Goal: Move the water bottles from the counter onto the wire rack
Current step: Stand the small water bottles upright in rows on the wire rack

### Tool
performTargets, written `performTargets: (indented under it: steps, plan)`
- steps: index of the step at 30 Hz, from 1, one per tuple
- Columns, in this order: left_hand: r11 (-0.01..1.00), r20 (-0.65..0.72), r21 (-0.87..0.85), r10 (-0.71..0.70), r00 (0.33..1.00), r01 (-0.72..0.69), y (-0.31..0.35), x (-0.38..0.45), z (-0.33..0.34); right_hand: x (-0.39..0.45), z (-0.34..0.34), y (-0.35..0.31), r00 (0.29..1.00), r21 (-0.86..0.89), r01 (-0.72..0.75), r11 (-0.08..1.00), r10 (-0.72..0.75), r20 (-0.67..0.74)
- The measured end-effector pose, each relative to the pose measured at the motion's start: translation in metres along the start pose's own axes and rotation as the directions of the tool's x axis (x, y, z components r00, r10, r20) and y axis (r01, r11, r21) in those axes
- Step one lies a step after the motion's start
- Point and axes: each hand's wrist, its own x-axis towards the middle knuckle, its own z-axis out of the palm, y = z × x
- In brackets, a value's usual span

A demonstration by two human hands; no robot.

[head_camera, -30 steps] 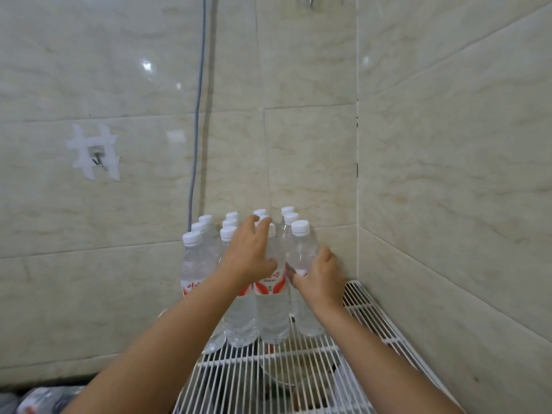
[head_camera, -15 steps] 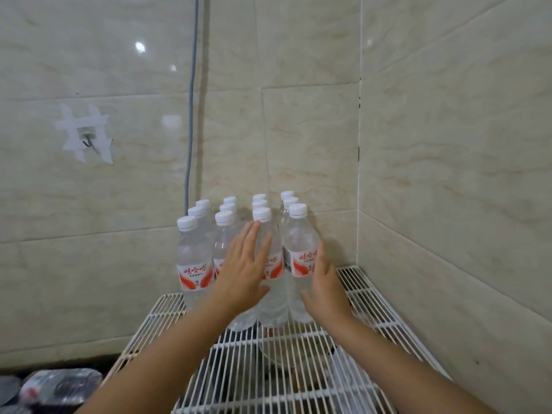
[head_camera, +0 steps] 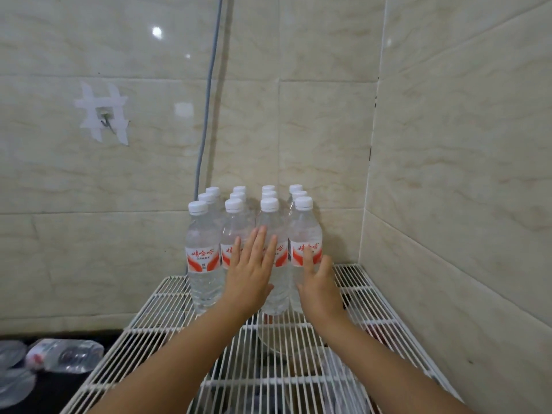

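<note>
On wire rack (head_camera: pixel 167 321), back corner against tiled walls: block of water bottles (head_camera: pixel 249 234) standing upright in rows, caps on. Judged well advanced; more bottles (head_camera: pixel 64 355) lying low at left, off the rack, apparently left to move. Left hand (head_camera: pixel 249 273) flat, fingers straight, pressed to front-row labels; right hand (head_camera: pixel 318 282) likewise spread against rightmost front bottle (head_camera: pixel 304 234). Neither grip closed on anything; bottles directly ahead of both palms.

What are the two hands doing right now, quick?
Left hand: open, straight fingers flat against the front water bottles.
Right hand: open, fingers straight, at the rightmost front bottle.
</note>
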Motion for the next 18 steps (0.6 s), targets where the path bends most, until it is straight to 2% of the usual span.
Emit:
performTargets:
  steps: [1,2,3,5,7,8,9,13,18]
  plan:
    - [1.000,0.038,-0.027,-0.006,0.999,0.007,-0.001,-0.003,-0.001,-0.004,-0.008,-0.008,0.998,-0.034,-0.040,0.999,0.041,0.049]
    - [0.999,0.022,-0.032,-0.012,1.000,0.012,-0.003,-0.004,-0.001,-0.004,-0.011,-0.010,0.999,-0.081,-0.019,0.997,0.016,-0.031]
    - [0.998,-0.001,-0.051,-0.031,1.000,0.031,-0.007,-0.008,-0.006,-0.007,-0.014,-0.013,0.998,-0.192,0.022,0.981,-0.033,-0.056]
    - [0.987,-0.046,-0.131,-0.095,0.994,0.088,-0.021,-0.021,-0.008,-0.011,-0.009,-0.023,0.991,-0.287,0.056,0.956,-0.088,-0.098]
    - [0.971,-0.064,-0.171,-0.179,0.982,0.166,-0.043,-0.036,-0.009,-0.012,-0.010,-0.045,0.983,-0.285,0.135,0.949,-0.165,-0.084]
    - [0.965,-0.071,-0.159,-0.221,0.973,0.208,-0.057,-0.046,-0.011,-0.014,-0.009,-0.058,0.963,-0.302,0.208,0.930,-0.248,-0.101]
    - [0.953,-0.057,-0.154,-0.272,0.960,0.261,-0.071,-0.058,-0.012,-0.016,-0.005,-0.074,0.943,-0.281,0.274,0.920,-0.314,-0.110]
    - [0.883,0.025,-0.024,-0.468,0.884,0.468,-0.148,-0.112,-0.008,-0.030,0.023,-0.148,0.865,-0.113,0.500,0.858,-0.500,0.035]
    - [0.746,0.079,0.065,-0.666,0.742,0.662,-0.245,-0.195,0.003,-0.047,0.082,-0.262,0.782,-0.063,0.610,0.790,-0.588,0.208]
